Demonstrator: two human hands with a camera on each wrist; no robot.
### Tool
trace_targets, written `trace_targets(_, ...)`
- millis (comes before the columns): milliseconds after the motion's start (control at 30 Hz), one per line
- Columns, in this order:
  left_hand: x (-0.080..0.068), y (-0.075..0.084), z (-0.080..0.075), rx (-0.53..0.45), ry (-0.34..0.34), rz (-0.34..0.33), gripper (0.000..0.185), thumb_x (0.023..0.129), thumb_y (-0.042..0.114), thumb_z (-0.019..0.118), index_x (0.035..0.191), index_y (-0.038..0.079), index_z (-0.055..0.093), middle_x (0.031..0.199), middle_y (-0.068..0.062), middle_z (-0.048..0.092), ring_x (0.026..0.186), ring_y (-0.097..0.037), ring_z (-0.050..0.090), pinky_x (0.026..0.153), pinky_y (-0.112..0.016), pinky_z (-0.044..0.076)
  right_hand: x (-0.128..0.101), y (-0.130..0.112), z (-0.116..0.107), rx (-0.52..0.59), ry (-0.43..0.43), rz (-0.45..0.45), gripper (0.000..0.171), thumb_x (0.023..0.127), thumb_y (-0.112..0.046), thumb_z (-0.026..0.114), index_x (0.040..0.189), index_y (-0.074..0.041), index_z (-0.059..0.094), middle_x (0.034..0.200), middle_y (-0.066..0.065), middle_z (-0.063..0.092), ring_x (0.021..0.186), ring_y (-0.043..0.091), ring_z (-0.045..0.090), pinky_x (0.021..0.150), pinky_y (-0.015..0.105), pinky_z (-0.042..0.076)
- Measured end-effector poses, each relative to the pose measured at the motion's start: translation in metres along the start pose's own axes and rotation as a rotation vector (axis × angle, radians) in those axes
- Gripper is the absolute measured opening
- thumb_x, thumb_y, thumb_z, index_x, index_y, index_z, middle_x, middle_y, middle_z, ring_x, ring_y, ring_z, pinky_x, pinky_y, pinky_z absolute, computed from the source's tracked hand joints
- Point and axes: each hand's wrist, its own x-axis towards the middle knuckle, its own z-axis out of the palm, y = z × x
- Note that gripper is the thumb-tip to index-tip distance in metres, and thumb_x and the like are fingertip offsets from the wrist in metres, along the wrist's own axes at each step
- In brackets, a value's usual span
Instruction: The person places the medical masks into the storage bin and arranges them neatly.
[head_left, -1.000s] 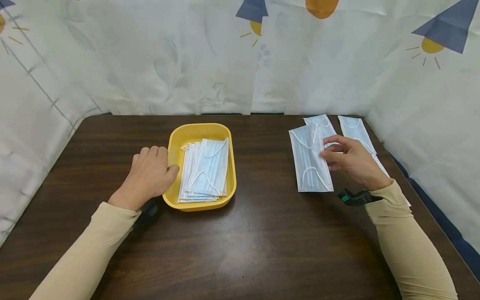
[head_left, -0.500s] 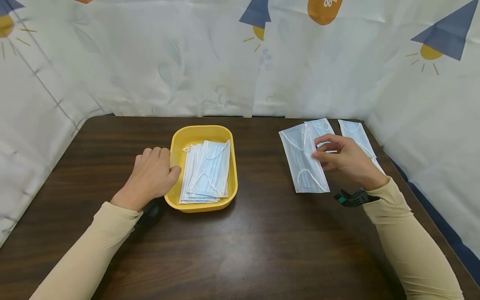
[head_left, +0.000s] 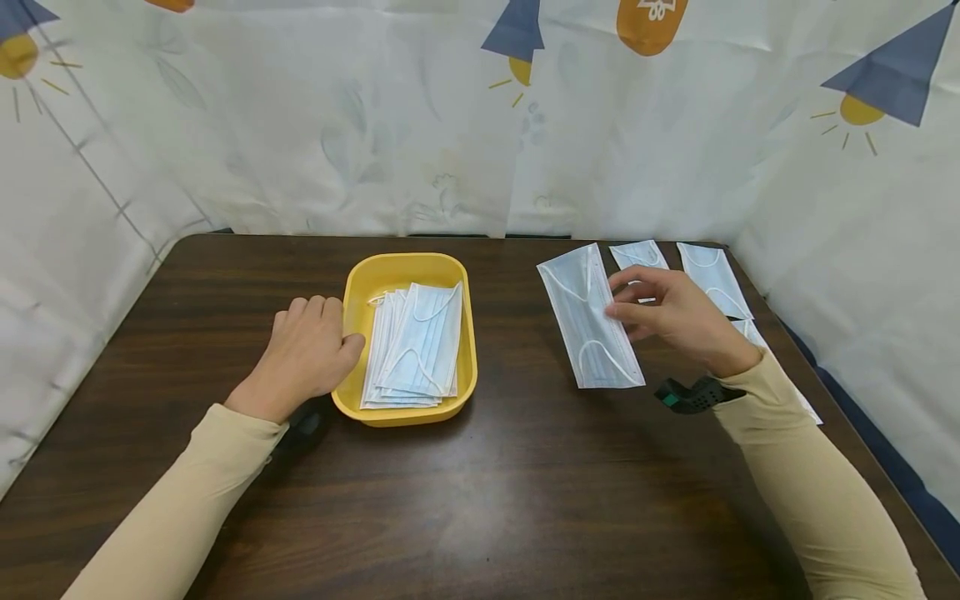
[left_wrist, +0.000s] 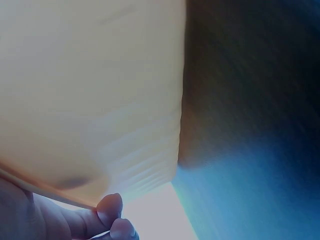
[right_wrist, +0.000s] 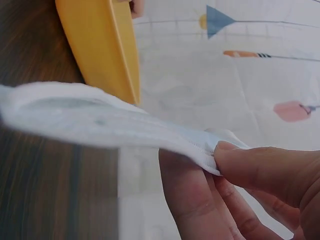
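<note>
The right hand (head_left: 678, 321) pinches a mask (head_left: 588, 321) by its edge between thumb and fingers (right_wrist: 260, 170), lifting it just above the counter (head_left: 525, 500), right of the tray (head_left: 360, 283). The left hand (head_left: 307, 354) rests against the tray's left rim, fingers relaxed. More masks (head_left: 416, 346) lie stacked inside.

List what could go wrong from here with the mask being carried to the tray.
The right hand pinches the mask by one edge only, so it may sag or slip. Its ear loops hang loose and could snag the yellow tray rim. The left hand merely rests against the tray, which might slide.
</note>
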Motion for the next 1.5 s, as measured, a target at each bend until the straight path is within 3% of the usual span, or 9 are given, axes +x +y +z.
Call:
trace_targets(767,-0.002,0.002,-0.002,0.007,0.010,0.003,0.030,0.094,0.025,0.044,0.091,-0.004,0.052,0.082,-0.015,0.049,0.079,-0.033,0.041,0.067,-0.041,0.031,0.027,-0.042,0.035,0.160,-0.059,-0.089,0.031,0.093,-0.019,0.076,0.122,-0.013,0.065,0.099,0.001,0.077,0.088,0.020,0.074,0.075,0.045,0.063)
trace_targets(1200,-0.002,0.001,0.000,-0.007,0.037,0.016,0.027,0.093,0.024,0.044,0.085,-0.001,0.050,0.080,-0.015,0.047,0.077,-0.033,0.041,0.066,-0.040,0.030,0.047,-0.068,0.060,0.253,-0.061,-0.140,0.033,0.092,-0.016,0.076,0.122,-0.013,0.065,0.097,0.000,0.076,0.087,0.017,0.073,0.072,0.040,0.063)
trace_targets(1500,-0.001,0.000,-0.001,-0.011,0.013,0.000,0.028,0.094,0.024,0.044,0.090,-0.003,0.052,0.083,-0.016,0.049,0.081,-0.034,0.042,0.068,-0.042,0.032,0.061,-0.081,0.079,0.368,-0.116,-0.173,0.033,0.092,-0.010,0.075,0.124,-0.010,0.065,0.100,0.003,0.078,0.087,0.020,0.075,0.072,0.041,0.063)
